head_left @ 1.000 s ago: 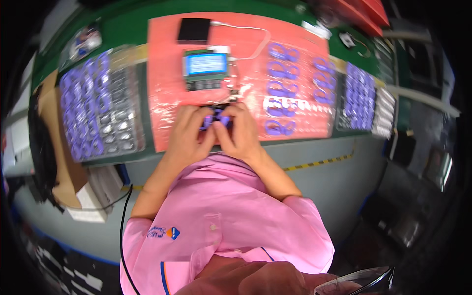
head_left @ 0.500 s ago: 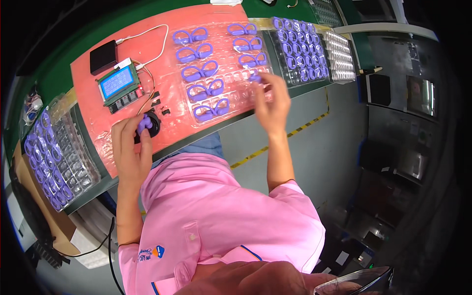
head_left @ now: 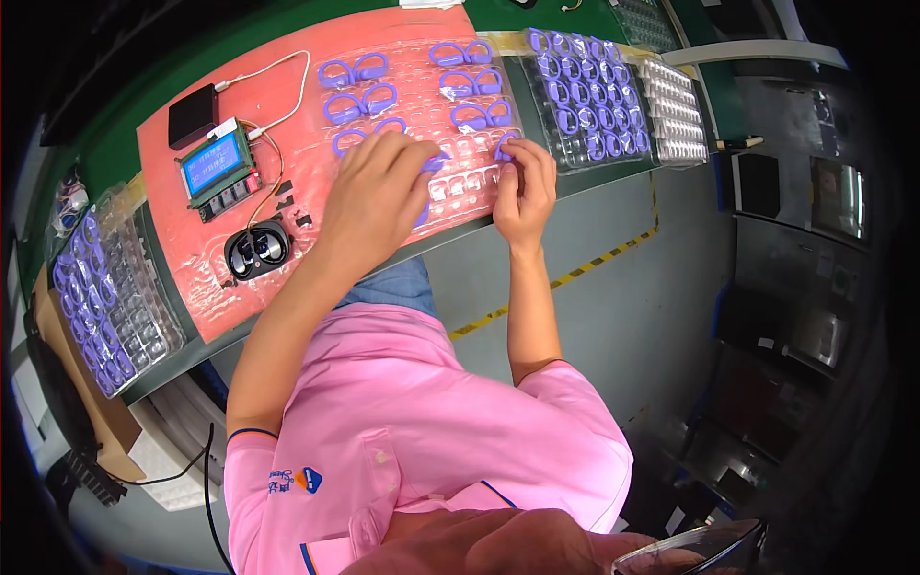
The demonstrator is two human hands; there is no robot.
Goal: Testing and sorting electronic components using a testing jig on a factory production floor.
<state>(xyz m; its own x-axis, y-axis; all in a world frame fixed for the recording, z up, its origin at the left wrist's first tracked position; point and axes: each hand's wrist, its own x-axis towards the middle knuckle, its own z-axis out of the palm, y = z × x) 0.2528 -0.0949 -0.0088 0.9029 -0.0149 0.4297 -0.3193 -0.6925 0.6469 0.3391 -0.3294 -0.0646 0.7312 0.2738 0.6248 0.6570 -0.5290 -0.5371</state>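
My left hand [head_left: 379, 196] is over the clear plastic tray, its fingers closed on a purple ear-hook earbud [head_left: 435, 163]. The fingers partly cover that earbud, and the hand hides some lower-left pairs in the tray. At the tray's right edge, my right hand [head_left: 525, 196] pinches another purple ear-hook earbud [head_left: 503, 147]. Pairs of purple ear-hook earbuds [head_left: 359, 102] lie in two columns in the clear tray [head_left: 412, 81]. Bare moulded pockets show between my hands. Left of them, a round black charging case [head_left: 257, 251] shows two glossy hollows and has a thin wire attached.
A small circuit board with a blue screen [head_left: 211, 163] lies on the pink mat [head_left: 287, 91], cabled to a black box [head_left: 194, 115]. Small black pieces [head_left: 285, 196] lie by the case. Filled earbud trays stand right [head_left: 586, 94] and left [head_left: 91, 307]; white trays [head_left: 674, 110] sit far right.
My left hand has left the charging case and moved right to the tray, with a purple earbud in its fingers. The case hollows are uncovered. The tray has shifted slightly left.
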